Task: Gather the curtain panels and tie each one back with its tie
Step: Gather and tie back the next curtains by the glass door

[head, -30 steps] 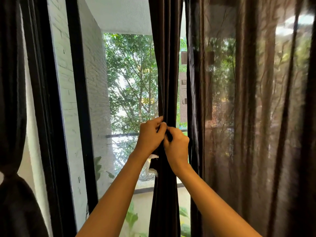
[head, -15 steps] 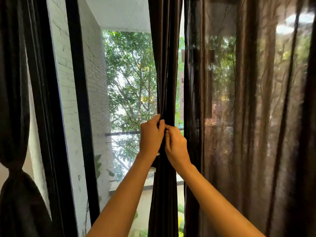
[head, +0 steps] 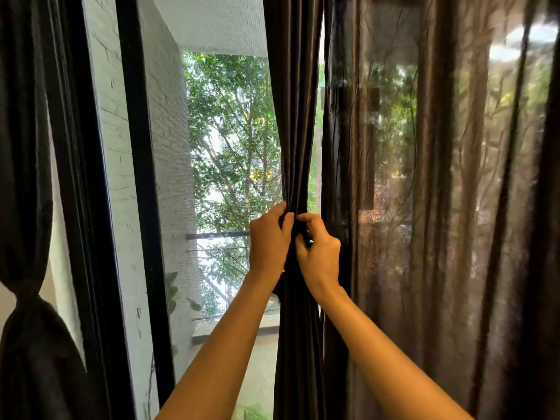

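Observation:
A dark brown curtain panel [head: 295,116] hangs gathered into a narrow bunch in the middle of the window. My left hand [head: 268,244] grips the bunch from the left, fingers curled round it. From the right, my right hand [head: 319,253] pinches dark fabric at the front of the same bunch, thumb and fingers close together. Whether that fabric is a tie or a fold I cannot tell. At the far left another dark panel [head: 24,177] is cinched at its waist [head: 27,294].
A sheer brown panel [head: 439,207] hangs loose over the right half of the window. A black window frame [head: 142,177] and a white brick wall [head: 118,147] stand at the left. Trees and a balcony railing [head: 218,235] show through the glass.
Both hands sit higher in the picture and stay on the gathered bunch. The view has tilted slightly downward, and the right fingers have shifted on the fabric.

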### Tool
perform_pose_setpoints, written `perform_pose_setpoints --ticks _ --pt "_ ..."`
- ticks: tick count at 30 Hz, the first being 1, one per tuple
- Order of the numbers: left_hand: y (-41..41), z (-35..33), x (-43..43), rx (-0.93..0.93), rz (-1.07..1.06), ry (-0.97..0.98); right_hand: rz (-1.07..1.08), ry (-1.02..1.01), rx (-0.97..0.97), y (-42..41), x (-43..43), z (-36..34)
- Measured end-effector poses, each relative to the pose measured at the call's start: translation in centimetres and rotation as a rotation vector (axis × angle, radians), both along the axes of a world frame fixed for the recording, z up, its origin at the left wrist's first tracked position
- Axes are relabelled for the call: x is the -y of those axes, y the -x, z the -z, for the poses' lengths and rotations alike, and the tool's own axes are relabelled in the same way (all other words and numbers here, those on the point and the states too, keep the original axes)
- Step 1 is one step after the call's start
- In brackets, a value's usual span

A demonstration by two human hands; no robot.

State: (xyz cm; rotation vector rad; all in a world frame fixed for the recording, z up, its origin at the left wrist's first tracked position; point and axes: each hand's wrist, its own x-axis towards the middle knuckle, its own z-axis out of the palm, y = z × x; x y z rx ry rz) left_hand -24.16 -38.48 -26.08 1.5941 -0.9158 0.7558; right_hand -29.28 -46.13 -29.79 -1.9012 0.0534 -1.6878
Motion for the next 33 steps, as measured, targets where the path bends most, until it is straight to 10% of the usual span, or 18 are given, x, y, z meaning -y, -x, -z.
perform_pose_setpoints --ticks 33 --pt "2.3 -1.9 0.8 -0.049 -0.013 -0.174 -0.015 0.224 -0.095 1.2 2.7 -0.5"
